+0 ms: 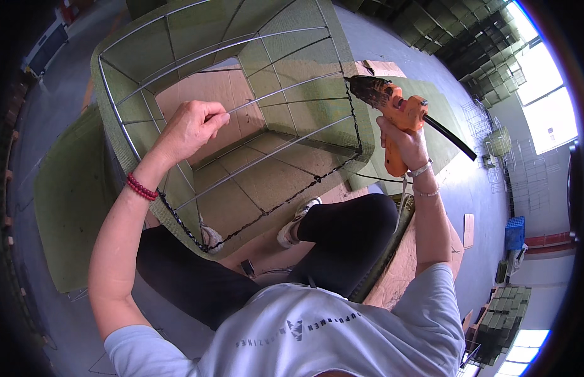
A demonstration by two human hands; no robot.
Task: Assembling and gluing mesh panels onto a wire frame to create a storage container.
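Observation:
My right hand [405, 141] is wrapped round the handle of an orange glue gun [415, 112]. A black glue stick [452, 138] juts from the gun's rear, and its nozzle end is caked with black glue. The nozzle meets the right edge of a green mesh box [292, 66] fitted with a silver wire frame [279, 146]. Beads of black glue [317, 179] run along the box's right and near edges. Over the opening, my left hand [194, 129] is closed, thumb and forefinger pinched at one of the frame's wires.
Cardboard [424, 251] lies beneath and beside my legs. A green sheet [72, 195] leans at the left, and another green sheet [424, 107] lies beyond the gun. Stacked green boxes [455, 38] stand at the far right, near loose wire frames [518, 169] and a blue crate [515, 232].

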